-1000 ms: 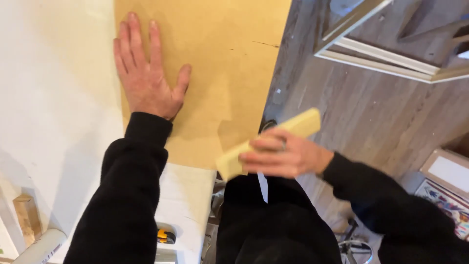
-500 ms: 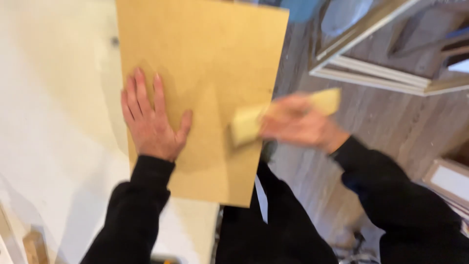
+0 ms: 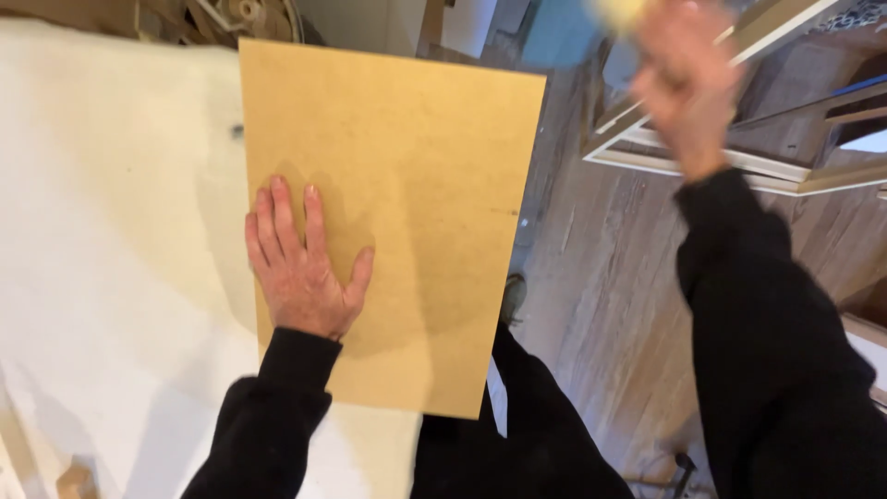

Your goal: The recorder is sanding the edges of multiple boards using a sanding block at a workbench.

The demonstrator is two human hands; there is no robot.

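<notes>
Fingers (image 3: 277, 226) of the left hand (image 3: 300, 273) lie flat and spread a little on the brown board (image 3: 407, 185). They hold nothing; they just press down on it. The palm sits near the board's left edge, low down, and the thumb points out to the right.

On the far left is the white counter (image 3: 102, 240). It carries the board. The board's left part lies on the counter, and its right part sticks out past the edge, over the wooden floor (image 3: 591, 305). The board is a flat, plain rectangle, a bit tilted.

A black sleeve (image 3: 268, 416) covers the left arm, coming up from the bottom.

Farther right, the right hand (image 3: 688, 83) is up high, well apart from the board. It is very blurry. It may be holding a pale yellow block (image 3: 619, 11) at the top edge, but I cannot tell how those fingers are set. Its arm wears a black sleeve too.

Behind that hand, white frames (image 3: 730, 166) lean near the floor.
</notes>
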